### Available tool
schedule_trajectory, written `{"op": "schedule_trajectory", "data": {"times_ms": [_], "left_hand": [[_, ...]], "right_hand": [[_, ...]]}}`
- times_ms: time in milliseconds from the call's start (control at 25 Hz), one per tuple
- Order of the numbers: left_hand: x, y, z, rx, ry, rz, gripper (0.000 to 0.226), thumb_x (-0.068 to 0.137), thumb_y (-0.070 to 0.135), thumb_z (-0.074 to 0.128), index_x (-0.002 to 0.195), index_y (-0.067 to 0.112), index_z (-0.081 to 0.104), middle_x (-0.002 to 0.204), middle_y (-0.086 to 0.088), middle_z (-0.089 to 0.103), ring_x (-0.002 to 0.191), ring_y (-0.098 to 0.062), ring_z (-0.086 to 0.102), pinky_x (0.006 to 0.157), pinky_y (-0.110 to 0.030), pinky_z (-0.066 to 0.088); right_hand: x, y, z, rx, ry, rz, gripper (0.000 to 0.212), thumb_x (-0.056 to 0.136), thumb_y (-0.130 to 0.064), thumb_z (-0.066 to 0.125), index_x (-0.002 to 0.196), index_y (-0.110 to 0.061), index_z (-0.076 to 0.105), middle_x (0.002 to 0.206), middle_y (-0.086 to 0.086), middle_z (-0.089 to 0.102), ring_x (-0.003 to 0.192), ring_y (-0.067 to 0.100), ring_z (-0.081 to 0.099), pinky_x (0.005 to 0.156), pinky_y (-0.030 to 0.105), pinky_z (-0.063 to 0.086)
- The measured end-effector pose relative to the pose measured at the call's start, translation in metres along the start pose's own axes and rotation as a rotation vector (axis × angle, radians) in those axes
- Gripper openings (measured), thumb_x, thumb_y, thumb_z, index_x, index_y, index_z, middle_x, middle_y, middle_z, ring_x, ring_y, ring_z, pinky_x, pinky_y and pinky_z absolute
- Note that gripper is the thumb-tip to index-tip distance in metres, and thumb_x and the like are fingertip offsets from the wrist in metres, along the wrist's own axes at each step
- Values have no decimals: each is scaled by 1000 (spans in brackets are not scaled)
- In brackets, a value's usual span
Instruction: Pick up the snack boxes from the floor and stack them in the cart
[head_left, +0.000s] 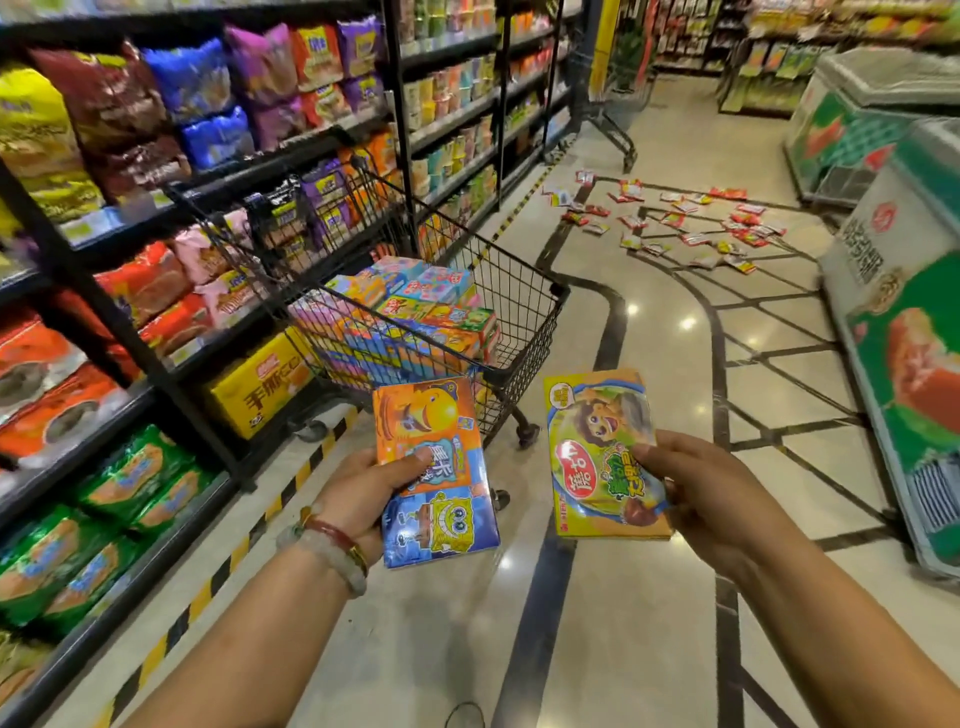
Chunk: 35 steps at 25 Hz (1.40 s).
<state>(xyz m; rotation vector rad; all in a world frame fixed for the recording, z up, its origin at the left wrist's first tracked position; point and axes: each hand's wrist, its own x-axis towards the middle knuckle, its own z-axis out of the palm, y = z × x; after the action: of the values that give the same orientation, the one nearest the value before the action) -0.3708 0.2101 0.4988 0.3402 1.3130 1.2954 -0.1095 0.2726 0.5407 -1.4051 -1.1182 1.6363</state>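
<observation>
Presently I log two flat cardboard snack cartons held above the glossy tiled floor (649, 597), short of the cart (524, 332). My left hand (363, 493) grips the orange-and-blue box (434, 467), printed with a SpongeBob cartoon, thumb across its face. My right hand (711, 493) pinches the yellow-green box (602, 452); its Chinese lettering I cannot read. Black wire cart: holds stacked colourful boxes (415, 312). Further foil packets (691, 223) lie scattered on the floor beyond.

The cart (415, 291) top is left open above its stacked boxes (415, 317). Passage is bounded left by shelving (156, 208), right by freezers (893, 312).
</observation>
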Motion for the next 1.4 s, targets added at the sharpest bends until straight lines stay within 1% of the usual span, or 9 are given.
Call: {"op": "schedule_trajectory", "data": {"times_ms": [120, 280, 440, 560, 640, 760, 880, 1080, 1400], "left_hand": [[50, 27, 11, 25, -28, -14, 12, 87, 5, 58, 98, 2, 61, 76, -15, 72, 58, -27, 70, 50, -40, 58], [108, 50, 32, 50, -45, -39, 17, 85, 6, 60, 101, 1, 62, 90, -18, 71, 63, -29, 70, 57, -46, 58], [158, 62, 60, 73, -47, -51, 13, 86, 4, 60, 97, 1, 63, 85, -18, 72, 63, -29, 70, 58, -47, 58], [196, 67, 85, 61, -23, -47, 12, 86, 3, 59, 98, 1, 63, 85, -18, 72, 64, -29, 70, 56, -45, 58], [222, 69, 102, 42, 15, -33, 15, 86, 4, 60, 100, 0, 63, 87, -19, 72, 65, -30, 70, 56, -45, 58], [258, 73, 129, -6, 110, -16, 20, 85, 5, 62, 104, 0, 62, 93, -21, 71, 68, -31, 70, 61, -47, 59], [283, 79, 149, -65, 222, 1, 17, 85, 6, 62, 102, 3, 63, 89, -18, 72, 66, -29, 70, 59, -46, 59], [310, 89, 155, -145, 355, 42, 25, 85, 6, 62, 110, 1, 64, 107, -24, 67, 92, -40, 67, 75, -55, 55], [374, 134, 112, -238, 475, 75, 25, 84, 8, 63, 106, -3, 63, 106, -26, 67, 95, -44, 64, 85, -58, 50]], "right_hand": [[37, -17, 5, 3, 24, 9, 19, 92, -11, 53, 106, -6, 64, 91, 13, 73, 78, 27, 71, 68, 36, 57], [83, -34, 2, 17, 49, 36, 19, 93, -12, 52, 107, -7, 64, 93, 13, 73, 85, 31, 70, 72, 38, 57], [137, -48, -8, 53, 71, 48, 20, 93, -10, 52, 108, -5, 64, 95, 15, 72, 91, 35, 68, 84, 45, 53], [189, -60, -24, 46, 47, 59, 20, 92, -9, 52, 107, -3, 64, 94, 16, 72, 91, 34, 68, 84, 45, 53], [228, -71, -36, 33, 11, 61, 17, 92, -8, 52, 103, -4, 64, 90, 15, 73, 86, 32, 69, 82, 44, 53], [288, -96, -50, -9, -99, 79, 16, 93, -7, 50, 95, -6, 66, 82, 12, 74, 71, 23, 70, 67, 34, 57], [343, -115, -54, -53, -213, 110, 16, 93, -4, 50, 92, -3, 66, 80, 14, 73, 65, 22, 70, 60, 30, 57], [421, -139, -30, -103, -364, 142, 17, 90, -2, 52, 101, 3, 64, 88, 20, 72, 67, 25, 70, 62, 33, 58], [516, -162, 46, -155, -501, 158, 14, 90, -4, 53, 97, -1, 65, 81, 15, 73, 65, 24, 70, 60, 33, 57]]}}
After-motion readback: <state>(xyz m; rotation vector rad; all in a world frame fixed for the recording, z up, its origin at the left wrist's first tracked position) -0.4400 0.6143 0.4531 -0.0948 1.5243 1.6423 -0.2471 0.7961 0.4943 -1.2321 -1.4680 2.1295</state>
